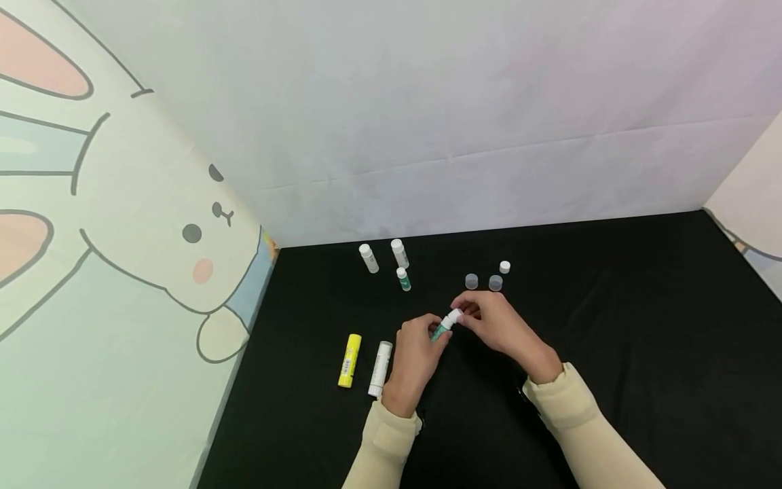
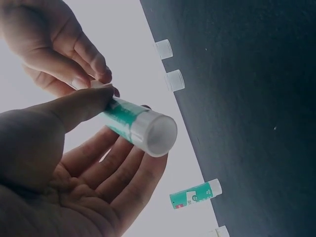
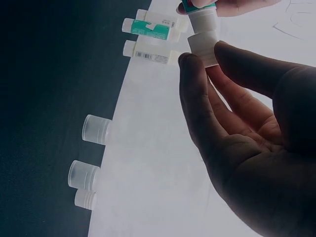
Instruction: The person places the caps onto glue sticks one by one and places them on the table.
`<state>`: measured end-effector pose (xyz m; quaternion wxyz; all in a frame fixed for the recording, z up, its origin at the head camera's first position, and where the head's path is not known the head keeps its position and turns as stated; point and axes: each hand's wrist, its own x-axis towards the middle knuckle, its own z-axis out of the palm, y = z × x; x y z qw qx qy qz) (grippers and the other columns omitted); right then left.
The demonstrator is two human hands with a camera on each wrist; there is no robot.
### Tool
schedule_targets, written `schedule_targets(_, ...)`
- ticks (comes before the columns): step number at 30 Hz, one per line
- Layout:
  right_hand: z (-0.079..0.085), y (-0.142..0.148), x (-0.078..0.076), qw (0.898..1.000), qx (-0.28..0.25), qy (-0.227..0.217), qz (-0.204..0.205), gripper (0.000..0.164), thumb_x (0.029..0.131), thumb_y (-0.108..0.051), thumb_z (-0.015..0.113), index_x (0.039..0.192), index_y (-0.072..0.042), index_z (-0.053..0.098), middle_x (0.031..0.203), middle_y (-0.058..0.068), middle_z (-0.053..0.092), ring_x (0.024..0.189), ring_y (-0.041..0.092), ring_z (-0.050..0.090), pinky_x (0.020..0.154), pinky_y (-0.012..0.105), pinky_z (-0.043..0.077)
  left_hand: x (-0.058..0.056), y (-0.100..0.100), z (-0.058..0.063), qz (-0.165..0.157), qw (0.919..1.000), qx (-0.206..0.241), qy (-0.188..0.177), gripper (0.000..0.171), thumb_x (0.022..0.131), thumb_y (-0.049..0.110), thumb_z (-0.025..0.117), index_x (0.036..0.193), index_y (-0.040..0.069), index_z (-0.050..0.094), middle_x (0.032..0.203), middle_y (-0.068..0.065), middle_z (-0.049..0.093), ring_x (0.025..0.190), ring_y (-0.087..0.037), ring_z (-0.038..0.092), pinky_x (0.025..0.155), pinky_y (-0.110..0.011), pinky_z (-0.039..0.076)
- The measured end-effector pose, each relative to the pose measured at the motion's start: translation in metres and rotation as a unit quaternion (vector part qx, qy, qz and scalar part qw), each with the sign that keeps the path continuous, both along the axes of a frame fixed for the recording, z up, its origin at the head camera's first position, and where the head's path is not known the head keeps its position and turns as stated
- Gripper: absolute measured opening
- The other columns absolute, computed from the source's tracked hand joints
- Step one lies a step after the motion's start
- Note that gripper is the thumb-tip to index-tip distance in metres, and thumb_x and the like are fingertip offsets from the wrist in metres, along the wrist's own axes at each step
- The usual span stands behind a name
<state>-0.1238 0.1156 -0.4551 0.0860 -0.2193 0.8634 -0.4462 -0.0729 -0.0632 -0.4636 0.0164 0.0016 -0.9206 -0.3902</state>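
My left hand (image 1: 417, 350) grips a green-and-white glue stick (image 2: 121, 117) between thumb and fingers, its round base toward the left wrist camera. My right hand (image 1: 495, 319) pinches a white cap (image 3: 202, 48) between thumb and index finger. The cap sits at the top end of the glue stick, tilted against its white collar (image 3: 203, 20); whether it is seated cannot be told. Beside the left wrist lie a white glue stick (image 1: 380, 368) and a yellow glue stick (image 1: 350, 360).
Standing at the back are two white glue sticks (image 1: 369, 259) and a small green one (image 1: 404, 279). Two translucent caps (image 1: 472, 281) and a small white cap (image 1: 504, 267) rest beyond the right hand. A pale wall (image 1: 489, 136) borders the black tabletop (image 1: 641, 339).
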Motion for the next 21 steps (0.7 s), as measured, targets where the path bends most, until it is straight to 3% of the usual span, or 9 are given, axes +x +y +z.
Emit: schedule_targets(21, -0.0027, 0.0002, -0.0016, 0.999, 0.001, -0.015, 0.034, 0.019, 0.099, 0.003, 0.07, 0.117, 0.002, 0.074, 0.106, 0.009, 0.075, 0.091, 0.018, 0.071, 0.083, 0.043, 0.061, 0.0, 0.0022, -0.0013, -0.009, 0.9999, -0.011, 0.006, 0.011, 0.092, 0.01, 0.084, 0.101, 0.006, 0.078, 0.087, -0.002, 0.074, 0.069, -0.004, 0.062, 0.063, -0.023, 0.053)
